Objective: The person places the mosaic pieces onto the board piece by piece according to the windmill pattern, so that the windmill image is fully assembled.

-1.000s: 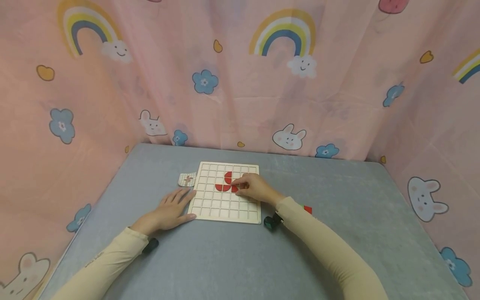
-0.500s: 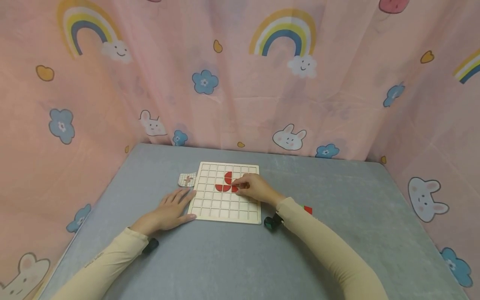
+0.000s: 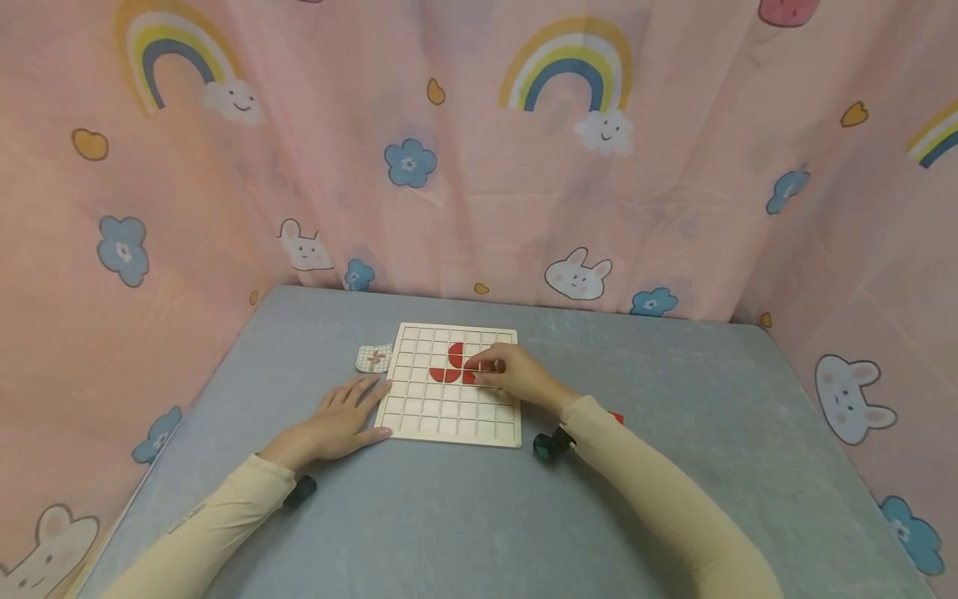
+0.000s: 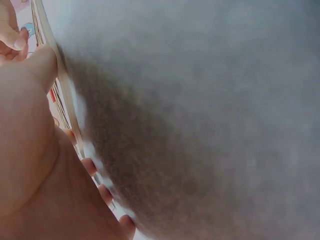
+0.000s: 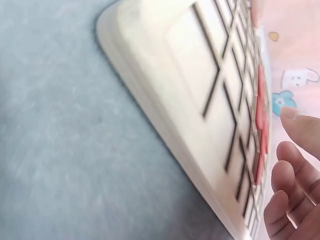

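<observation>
A pale gridded board (image 3: 441,426) lies on the table, with red curved pieces (image 3: 455,355) in its middle cells. The left hand (image 3: 329,424) rests flat with spread fingers, thumb and fingertips touching the board's left edge; it fills the left of the left wrist view (image 4: 30,150). Over the board's right half is the right hand (image 3: 524,378), its fingers loosely bent beside a red piece (image 3: 468,378). In the right wrist view, that hand (image 5: 300,185) has thumb and fingers apart with nothing between them, beside the red pieces (image 5: 260,105).
A small card (image 3: 372,358) with a red pattern on a grid lies at the board's upper left edge. Another red piece (image 3: 617,418) shows past the right sleeve, partly hidden. Pink printed curtain (image 3: 479,225) stands around the grey table (image 3: 419,532).
The right hand has shifted slightly right, away from the red pieces. Its sleeve now covers more of the piece on the right, and the green one beside it is hidden. The left hand stays still.
</observation>
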`<state>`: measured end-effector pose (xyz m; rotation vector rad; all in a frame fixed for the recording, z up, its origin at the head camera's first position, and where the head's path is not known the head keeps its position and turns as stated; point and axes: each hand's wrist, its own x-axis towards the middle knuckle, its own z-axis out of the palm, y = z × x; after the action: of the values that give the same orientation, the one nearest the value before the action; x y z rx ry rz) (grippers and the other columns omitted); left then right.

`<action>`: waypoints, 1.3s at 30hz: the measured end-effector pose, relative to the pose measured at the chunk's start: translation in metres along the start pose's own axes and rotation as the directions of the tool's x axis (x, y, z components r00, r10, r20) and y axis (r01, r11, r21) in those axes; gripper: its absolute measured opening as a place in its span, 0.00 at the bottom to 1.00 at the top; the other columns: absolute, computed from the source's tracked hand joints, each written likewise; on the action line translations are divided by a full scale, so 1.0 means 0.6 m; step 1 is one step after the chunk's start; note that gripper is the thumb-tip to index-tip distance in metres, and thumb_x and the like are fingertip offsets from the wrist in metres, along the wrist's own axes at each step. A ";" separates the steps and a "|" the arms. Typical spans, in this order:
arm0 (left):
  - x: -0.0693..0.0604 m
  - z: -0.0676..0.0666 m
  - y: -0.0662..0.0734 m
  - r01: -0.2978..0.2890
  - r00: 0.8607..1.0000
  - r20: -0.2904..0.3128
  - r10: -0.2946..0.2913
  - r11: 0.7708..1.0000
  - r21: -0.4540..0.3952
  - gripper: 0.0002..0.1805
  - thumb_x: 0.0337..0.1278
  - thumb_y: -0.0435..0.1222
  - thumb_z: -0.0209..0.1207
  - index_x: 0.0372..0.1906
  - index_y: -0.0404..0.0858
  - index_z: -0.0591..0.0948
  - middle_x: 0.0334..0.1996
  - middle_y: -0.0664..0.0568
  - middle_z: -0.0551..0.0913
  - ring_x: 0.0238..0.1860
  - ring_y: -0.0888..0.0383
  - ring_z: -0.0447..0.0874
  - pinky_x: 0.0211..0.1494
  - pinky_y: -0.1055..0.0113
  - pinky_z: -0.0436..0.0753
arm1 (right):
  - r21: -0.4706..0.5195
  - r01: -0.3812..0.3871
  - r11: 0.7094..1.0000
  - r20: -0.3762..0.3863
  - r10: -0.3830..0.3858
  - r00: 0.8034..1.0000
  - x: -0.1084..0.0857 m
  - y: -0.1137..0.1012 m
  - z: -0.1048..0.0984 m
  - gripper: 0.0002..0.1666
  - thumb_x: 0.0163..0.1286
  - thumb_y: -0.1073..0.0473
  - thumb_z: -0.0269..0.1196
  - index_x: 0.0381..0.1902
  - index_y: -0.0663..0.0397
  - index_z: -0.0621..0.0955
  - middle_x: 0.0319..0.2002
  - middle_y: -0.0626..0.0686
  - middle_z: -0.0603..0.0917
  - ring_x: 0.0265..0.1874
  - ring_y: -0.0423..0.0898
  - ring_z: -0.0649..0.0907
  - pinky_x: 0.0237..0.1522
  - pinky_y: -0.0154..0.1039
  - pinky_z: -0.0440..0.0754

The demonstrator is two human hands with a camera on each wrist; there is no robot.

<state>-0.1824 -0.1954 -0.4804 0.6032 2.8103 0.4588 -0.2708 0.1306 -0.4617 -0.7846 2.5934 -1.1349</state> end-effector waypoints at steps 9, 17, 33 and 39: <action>0.000 -0.002 0.003 0.001 1.000 -0.002 -0.001 1.000 -0.007 0.44 0.69 0.55 0.53 0.79 0.42 0.51 0.79 0.40 0.47 0.79 0.36 0.42 0.75 0.33 0.48 | -0.037 0.024 0.999 -0.054 -0.026 0.998 -0.028 -0.008 -0.038 0.19 0.65 0.60 0.68 0.54 0.52 0.85 0.33 0.51 0.82 0.28 0.44 0.75 0.27 0.33 0.73; 0.000 -0.003 0.002 -0.002 1.000 -0.009 0.002 1.000 0.002 0.43 0.69 0.55 0.53 0.79 0.41 0.51 0.79 0.40 0.48 0.79 0.35 0.42 0.76 0.33 0.48 | -0.047 0.028 0.998 -0.119 -0.034 0.992 -0.070 0.003 -0.076 0.19 0.66 0.62 0.67 0.55 0.56 0.84 0.34 0.53 0.81 0.29 0.44 0.75 0.30 0.34 0.74; -0.001 -0.001 0.000 -0.008 1.000 -0.015 0.008 1.000 0.021 0.44 0.69 0.56 0.53 0.79 0.41 0.51 0.79 0.39 0.48 0.79 0.35 0.43 0.75 0.33 0.50 | -0.104 -0.085 0.991 -0.151 0.069 0.986 -0.180 0.063 -0.149 0.20 0.67 0.57 0.67 0.56 0.53 0.84 0.37 0.51 0.82 0.29 0.42 0.76 0.28 0.32 0.76; -0.005 -0.004 0.003 -0.011 1.000 0.000 0.011 1.000 0.008 0.45 0.68 0.59 0.51 0.79 0.41 0.50 0.79 0.38 0.48 0.79 0.34 0.43 0.75 0.32 0.48 | -0.084 -0.095 0.992 -0.173 0.079 0.982 -0.220 0.094 -0.157 0.22 0.66 0.54 0.68 0.57 0.54 0.83 0.38 0.51 0.81 0.29 0.39 0.77 0.27 0.32 0.76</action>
<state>-0.1800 -0.1956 -0.4771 0.6210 2.8116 0.4505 -0.2184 0.2929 -0.4418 -0.6095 2.8073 -1.1082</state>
